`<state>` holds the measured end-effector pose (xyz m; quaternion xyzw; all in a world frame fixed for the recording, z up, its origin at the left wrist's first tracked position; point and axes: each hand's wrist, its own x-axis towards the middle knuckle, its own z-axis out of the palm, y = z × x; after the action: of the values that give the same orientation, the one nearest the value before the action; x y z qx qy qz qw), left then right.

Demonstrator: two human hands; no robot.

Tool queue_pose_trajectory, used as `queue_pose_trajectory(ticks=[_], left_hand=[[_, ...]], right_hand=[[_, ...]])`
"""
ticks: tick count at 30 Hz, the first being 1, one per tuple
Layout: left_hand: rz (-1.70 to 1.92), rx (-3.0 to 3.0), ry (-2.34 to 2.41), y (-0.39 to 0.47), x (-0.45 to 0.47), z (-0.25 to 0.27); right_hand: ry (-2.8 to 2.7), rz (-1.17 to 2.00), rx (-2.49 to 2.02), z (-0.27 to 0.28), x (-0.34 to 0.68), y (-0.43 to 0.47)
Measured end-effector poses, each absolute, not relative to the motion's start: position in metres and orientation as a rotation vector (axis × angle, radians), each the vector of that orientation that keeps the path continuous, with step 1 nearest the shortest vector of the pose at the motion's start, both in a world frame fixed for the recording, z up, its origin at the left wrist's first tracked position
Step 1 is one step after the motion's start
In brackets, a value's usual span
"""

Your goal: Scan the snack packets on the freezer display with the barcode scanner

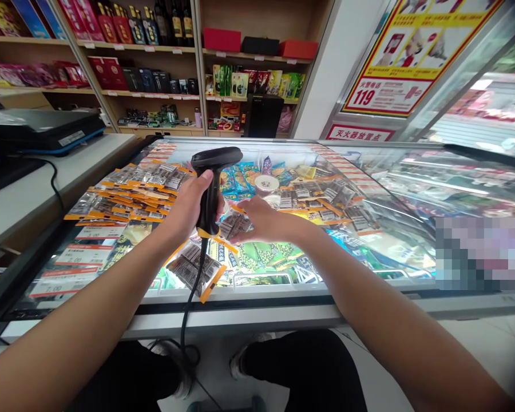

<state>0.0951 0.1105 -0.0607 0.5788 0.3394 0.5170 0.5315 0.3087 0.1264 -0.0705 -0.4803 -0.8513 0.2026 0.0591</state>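
Observation:
My left hand (191, 200) is closed around the handle of a black barcode scanner (210, 200), held upright with its head on top. From the handle a black cable runs down past the front edge of the glass-topped freezer (257, 312). To the right, my right hand (266, 220) has its thumb and fingers round the edge of a clear snack packet (233, 222) with dark contents. Just below the scanner lies a similar orange-edged packet (193, 266). Many more are piled in a heap (133, 189) on the left of the glass, and others form a group (321, 197) on the right.
A white round container (266, 183) stands on the glass behind my right hand. Price tags (83, 254) line the left side. On the left counter is a black device (47, 129). Shelves of bottles and boxes (150, 63) rise behind; a fire-safety poster (412, 57) hangs at right.

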Motion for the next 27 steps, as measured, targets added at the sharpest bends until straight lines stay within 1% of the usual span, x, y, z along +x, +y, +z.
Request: queue_pose_trajectory(ticks=[3,5,7,13,22,27], left_hand=[[1.22,1.403,0.821,0.11,0.094,-0.06],[1.191,1.412,0.824,0.11,0.094,-0.06],[1.144,1.434,0.826,0.109,0.093,-0.06],[0.965,1.541,0.915,0.107,0.09,-0.061],[0.906,1.539,0.91,0.109,0.088,-0.067],[0.9,1.533,0.9,0.108,0.088,-0.065]], right_hand=[[-2.583,0.765,-1.44,-0.065,0.308,0.125],[-2.52,0.804,-1.375,-0.06,0.312,0.128],[-2.45,0.76,-1.353,-0.058,0.318,0.133],[-2.278,0.438,-1.417,-0.06,0.338,0.15],[-2.31,0.35,-1.483,-0.059,0.343,0.153],[-2.301,0.365,-1.483,-0.057,0.342,0.151]])
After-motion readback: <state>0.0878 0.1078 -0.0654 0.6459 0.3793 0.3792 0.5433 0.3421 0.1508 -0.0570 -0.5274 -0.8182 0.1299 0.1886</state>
